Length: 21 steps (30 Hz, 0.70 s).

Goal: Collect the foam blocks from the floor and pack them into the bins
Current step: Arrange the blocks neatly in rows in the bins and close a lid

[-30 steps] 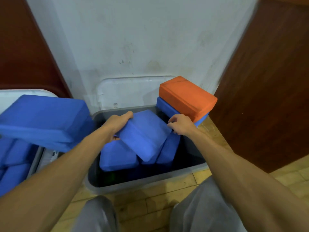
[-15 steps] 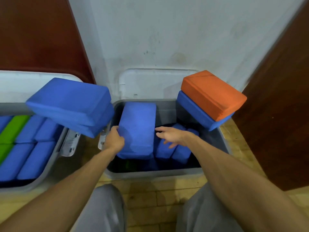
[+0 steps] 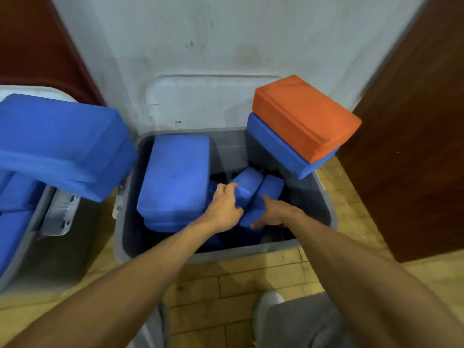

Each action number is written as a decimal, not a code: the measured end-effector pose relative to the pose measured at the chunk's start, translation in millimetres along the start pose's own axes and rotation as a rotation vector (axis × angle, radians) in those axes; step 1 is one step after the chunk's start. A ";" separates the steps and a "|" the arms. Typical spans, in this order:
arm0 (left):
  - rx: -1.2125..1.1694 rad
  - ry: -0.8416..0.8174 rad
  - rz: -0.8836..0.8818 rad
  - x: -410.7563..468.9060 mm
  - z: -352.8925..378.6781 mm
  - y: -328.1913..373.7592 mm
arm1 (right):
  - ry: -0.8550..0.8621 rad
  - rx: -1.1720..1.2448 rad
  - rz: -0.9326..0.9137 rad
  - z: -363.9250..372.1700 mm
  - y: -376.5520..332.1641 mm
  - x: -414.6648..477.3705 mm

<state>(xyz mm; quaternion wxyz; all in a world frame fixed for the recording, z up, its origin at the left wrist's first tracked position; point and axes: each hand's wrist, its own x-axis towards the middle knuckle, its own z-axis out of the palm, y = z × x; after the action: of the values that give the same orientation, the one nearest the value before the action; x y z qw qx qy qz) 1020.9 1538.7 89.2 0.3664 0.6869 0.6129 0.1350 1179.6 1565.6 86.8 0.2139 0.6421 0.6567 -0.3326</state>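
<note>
Having released the flat block (image 3: pixel 175 177), now lying in the bin's (image 3: pixel 226 254) left side, the left hand (image 3: pixel 223 209) is joining the right hand (image 3: pixel 276 212), both curling round tilted blocks (image 3: pixel 247 187) at centre frame, probably straightening them.

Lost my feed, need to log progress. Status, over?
Left grip pinches tilted blue block; right grip holds neighbour block. Both inside grey bin. In the way: stacked orange block on right rim.

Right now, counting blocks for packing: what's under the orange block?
A blue block lies directly under the orange block, both perched at the back right corner of the bin. What supports the blue one underneath is covered.
</note>
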 end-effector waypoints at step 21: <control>-0.192 0.184 -0.314 57.0 28.1 1.3 | 0.421 0.695 0.206 1.5 50.0 14.5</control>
<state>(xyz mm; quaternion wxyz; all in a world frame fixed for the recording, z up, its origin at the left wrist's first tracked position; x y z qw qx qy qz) 1051.8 1583.0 55.4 0.3891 0.5299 0.7276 0.1962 1227.4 1572.4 67.4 -0.1221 0.7923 0.4674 -0.3727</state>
